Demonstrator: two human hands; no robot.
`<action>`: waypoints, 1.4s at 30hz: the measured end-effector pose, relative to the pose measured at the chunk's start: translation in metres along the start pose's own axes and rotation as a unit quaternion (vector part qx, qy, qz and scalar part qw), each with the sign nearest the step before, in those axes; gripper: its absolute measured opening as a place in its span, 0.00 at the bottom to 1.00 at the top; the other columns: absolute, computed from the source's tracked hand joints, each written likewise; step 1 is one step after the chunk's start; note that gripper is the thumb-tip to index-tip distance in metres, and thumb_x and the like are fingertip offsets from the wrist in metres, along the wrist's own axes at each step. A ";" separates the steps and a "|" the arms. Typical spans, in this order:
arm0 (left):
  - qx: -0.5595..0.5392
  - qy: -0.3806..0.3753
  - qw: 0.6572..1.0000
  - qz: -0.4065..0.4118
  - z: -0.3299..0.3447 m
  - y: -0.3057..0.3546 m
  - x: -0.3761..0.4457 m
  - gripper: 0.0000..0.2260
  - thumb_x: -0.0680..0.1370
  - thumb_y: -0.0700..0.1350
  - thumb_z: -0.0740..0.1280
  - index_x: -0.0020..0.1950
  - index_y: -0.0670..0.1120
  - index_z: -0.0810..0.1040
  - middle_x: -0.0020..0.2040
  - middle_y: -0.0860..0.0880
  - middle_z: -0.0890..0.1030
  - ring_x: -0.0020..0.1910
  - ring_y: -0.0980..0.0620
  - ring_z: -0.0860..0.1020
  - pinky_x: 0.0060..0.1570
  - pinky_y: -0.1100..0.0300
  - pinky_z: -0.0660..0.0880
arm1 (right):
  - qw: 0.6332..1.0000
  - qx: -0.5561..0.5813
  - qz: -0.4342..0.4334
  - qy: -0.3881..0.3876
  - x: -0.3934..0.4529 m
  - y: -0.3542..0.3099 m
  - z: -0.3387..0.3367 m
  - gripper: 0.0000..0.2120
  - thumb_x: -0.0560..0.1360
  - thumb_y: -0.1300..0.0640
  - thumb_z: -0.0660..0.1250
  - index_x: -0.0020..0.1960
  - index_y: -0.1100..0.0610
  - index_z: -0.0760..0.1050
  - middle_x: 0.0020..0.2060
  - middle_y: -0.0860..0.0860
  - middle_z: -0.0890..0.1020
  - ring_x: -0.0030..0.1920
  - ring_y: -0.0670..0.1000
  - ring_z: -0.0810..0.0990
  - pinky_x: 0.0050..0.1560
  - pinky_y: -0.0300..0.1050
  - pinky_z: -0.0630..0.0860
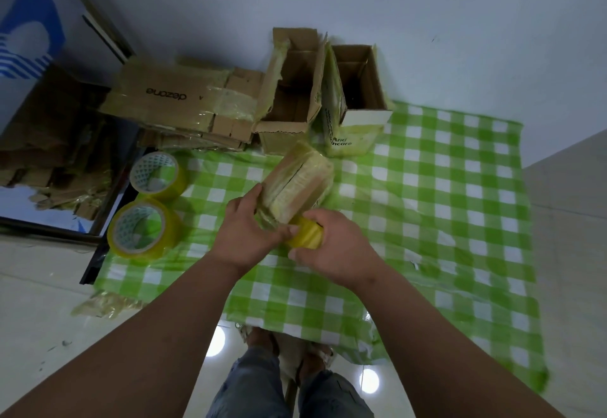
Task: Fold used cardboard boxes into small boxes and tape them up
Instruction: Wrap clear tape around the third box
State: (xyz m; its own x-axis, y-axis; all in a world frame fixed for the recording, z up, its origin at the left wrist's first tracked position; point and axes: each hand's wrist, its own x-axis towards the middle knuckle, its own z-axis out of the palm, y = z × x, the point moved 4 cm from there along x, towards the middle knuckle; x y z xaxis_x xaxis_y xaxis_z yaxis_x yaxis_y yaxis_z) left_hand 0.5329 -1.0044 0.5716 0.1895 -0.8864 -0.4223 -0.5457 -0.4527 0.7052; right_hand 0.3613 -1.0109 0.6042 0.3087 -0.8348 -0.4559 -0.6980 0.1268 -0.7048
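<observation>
A small cardboard box (297, 183), wrapped in yellowish tape, is held up over the green checked cloth (443, 207). My left hand (251, 232) grips its near left end, thumb and fingers curled round it. My right hand (338, 247) grips a yellow tape roll (305, 235) pressed against the box's near edge. Two open small boxes (292, 89) (356, 99) stand upright at the far edge of the cloth.
Two more tape rolls (157, 173) (144, 229) lie at the cloth's left edge. Flattened cartons (170, 99) are stacked at the far left, with cardboard scraps (49, 142) beyond. A crumpled tape wad (105, 302) lies on the floor. My feet (289, 348) stand below.
</observation>
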 end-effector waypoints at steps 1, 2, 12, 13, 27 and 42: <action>-0.001 -0.004 1.000 -0.005 0.000 -0.002 0.001 0.47 0.67 0.55 0.79 0.79 0.54 0.57 0.72 0.48 0.64 0.67 0.49 0.70 0.65 0.47 0.73 | 1.000 0.016 -0.005 -0.006 -0.003 0.000 0.002 0.27 0.70 0.54 0.75 0.67 0.55 0.73 0.58 0.52 0.77 0.56 0.52 0.77 0.55 0.46 0.75; 0.004 -0.004 1.000 -0.004 -0.001 -0.003 0.002 0.47 0.66 0.53 0.80 0.79 0.53 0.58 0.72 0.48 0.65 0.67 0.49 0.71 0.64 0.45 0.74 | 0.999 0.033 -0.008 -0.007 -0.006 0.001 0.002 0.25 0.71 0.58 0.73 0.67 0.56 0.74 0.57 0.53 0.79 0.55 0.53 0.78 0.54 0.47 0.75; 0.133 -0.008 0.985 0.111 0.001 0.009 -0.001 0.24 0.75 0.46 0.73 0.68 0.53 0.67 0.72 0.48 0.70 0.66 0.45 0.73 0.54 0.57 0.71 | 0.978 0.196 0.064 0.001 -0.018 0.024 0.021 0.27 0.76 0.59 0.71 0.72 0.53 0.67 0.40 0.48 0.77 0.41 0.43 0.77 0.43 0.37 0.75; 0.151 -0.008 0.982 0.113 0.002 0.011 0.000 0.23 0.76 0.45 0.71 0.69 0.53 0.67 0.77 0.47 0.64 0.69 0.44 0.72 0.55 0.57 0.71 | 0.976 0.207 0.073 0.006 -0.018 0.024 0.022 0.26 0.76 0.57 0.70 0.72 0.53 0.67 0.42 0.49 0.78 0.43 0.44 0.77 0.44 0.36 0.74; 0.231 -0.031 0.963 0.133 0.002 0.006 0.016 0.26 0.84 0.43 0.58 0.79 0.58 0.56 0.79 0.44 0.59 0.72 0.42 0.66 0.66 0.52 0.68 | 0.987 0.154 0.037 -0.014 -0.020 0.026 0.052 0.11 0.81 0.50 0.61 0.47 0.58 0.74 0.41 0.55 0.79 0.43 0.54 0.76 0.49 0.53 0.74; 0.187 -0.033 0.974 0.126 -0.003 0.010 0.031 0.25 0.83 0.41 0.61 0.78 0.57 0.62 0.77 0.47 0.62 0.68 0.45 0.71 0.62 0.60 0.67 | 0.983 0.167 0.032 0.068 -0.032 0.038 0.067 0.16 0.82 0.49 0.58 0.37 0.54 0.66 0.31 0.46 0.69 0.32 0.46 0.67 0.36 0.46 0.64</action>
State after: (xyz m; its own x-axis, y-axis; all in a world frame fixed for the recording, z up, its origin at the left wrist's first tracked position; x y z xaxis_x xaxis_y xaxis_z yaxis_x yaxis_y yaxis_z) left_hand 0.5351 -1.0365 0.5674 -0.0348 -0.9508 -0.3078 -0.8293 -0.1444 0.5398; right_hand 0.3684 -0.9441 0.5559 0.1653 -0.8806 -0.4441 -0.4553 0.3313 -0.8264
